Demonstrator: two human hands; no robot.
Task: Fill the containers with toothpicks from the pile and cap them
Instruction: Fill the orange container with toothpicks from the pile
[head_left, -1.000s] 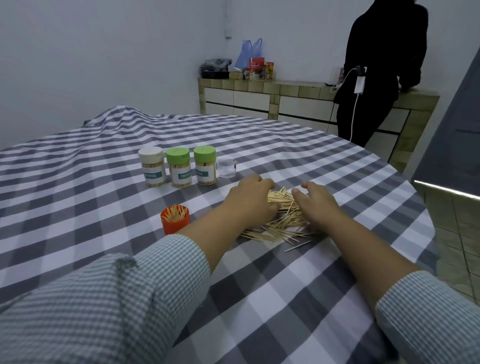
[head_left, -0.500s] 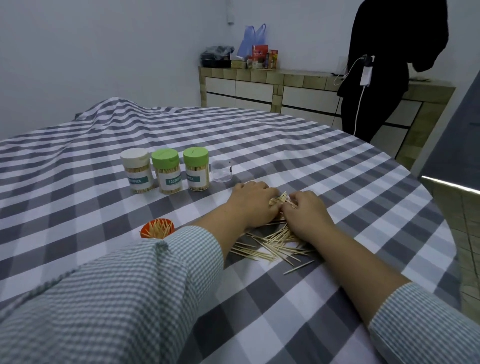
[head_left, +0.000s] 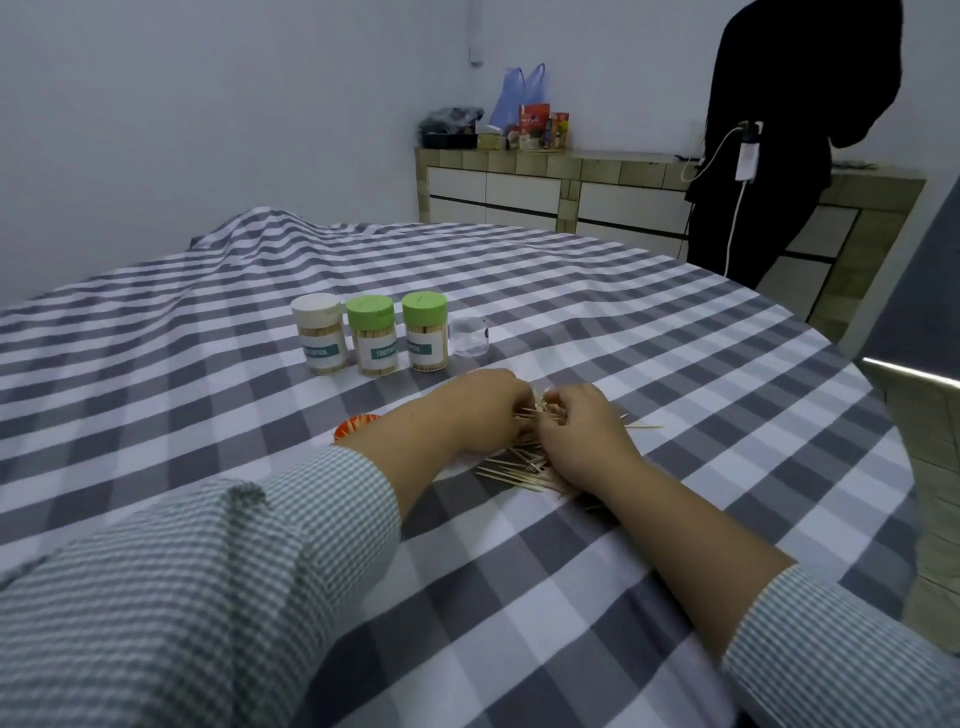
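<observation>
From my remote seat I saw the left hand (head_left: 475, 410) and right hand (head_left: 582, 431) both curled on a bunch of toothpicks (head_left: 535, 413) (above the scattered pile (head_left: 519, 467)), near three capped containers (head_left: 373, 340).

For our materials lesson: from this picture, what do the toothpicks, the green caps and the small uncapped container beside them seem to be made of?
Toothpicks: pale, matt slivers, probably wood or bamboo.
Green caps: smooth, evenly coloured, with a soft sheen, likely moulded plastic.
Small uncapped container: see-through, the checked cloth shows through it; clear plastic seems likely, though glass cannot be ruled out.
</observation>
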